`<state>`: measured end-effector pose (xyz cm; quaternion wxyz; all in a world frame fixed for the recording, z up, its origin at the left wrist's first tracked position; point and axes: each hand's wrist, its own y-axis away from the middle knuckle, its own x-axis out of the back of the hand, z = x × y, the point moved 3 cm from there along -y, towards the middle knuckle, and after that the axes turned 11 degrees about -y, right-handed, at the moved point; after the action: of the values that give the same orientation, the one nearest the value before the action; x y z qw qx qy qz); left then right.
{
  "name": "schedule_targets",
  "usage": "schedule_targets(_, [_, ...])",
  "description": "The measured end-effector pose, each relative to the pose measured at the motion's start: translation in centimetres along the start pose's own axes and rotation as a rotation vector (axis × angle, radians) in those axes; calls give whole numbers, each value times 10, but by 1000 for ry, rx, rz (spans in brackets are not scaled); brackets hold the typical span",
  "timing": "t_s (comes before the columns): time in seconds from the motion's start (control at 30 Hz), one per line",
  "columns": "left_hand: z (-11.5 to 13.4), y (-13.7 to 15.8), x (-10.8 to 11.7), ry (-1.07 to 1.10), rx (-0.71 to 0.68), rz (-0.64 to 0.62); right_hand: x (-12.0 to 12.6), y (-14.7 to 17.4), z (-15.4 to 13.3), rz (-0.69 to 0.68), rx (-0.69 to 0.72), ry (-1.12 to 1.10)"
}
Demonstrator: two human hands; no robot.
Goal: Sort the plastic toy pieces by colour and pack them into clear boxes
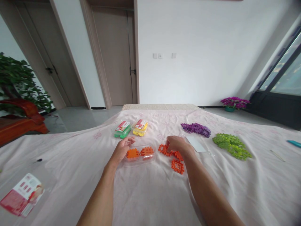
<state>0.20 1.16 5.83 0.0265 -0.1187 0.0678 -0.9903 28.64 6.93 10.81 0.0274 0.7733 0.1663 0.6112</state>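
A clear plastic box point(154, 157) holds flat orange interlocking building pieces point(147, 151), with windows cut in some. At its left end is my left hand point(122, 148), fingers apart and partly stretched over the rim, with nothing held. Just right of the box, my right hand point(177, 144) has its fingers curled down on an orange building piece point(164, 150); the fingertips are partly hidden. Beside that hand lie more loose orange pieces, one a square window piece point(177, 166) on the cloth.
Behind the box stand two lidded packs, one of green pieces point(122, 129) and one of yellow pieces point(140, 127). Purple pieces point(196, 129) and lime green pieces point(231, 146) lie in heaps at right. A white card point(195, 143) is nearby; a labelled lid point(22, 194) lies front left.
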Motion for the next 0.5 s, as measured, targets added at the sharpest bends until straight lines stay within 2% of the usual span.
schedule_targets(0.33, [0,0,0,-10,3,-5,-6,-6,9,-14,1,-15])
schedule_targets(0.5, [-2,0,0,-8,-6,-11,6,1,11,28,59,-118])
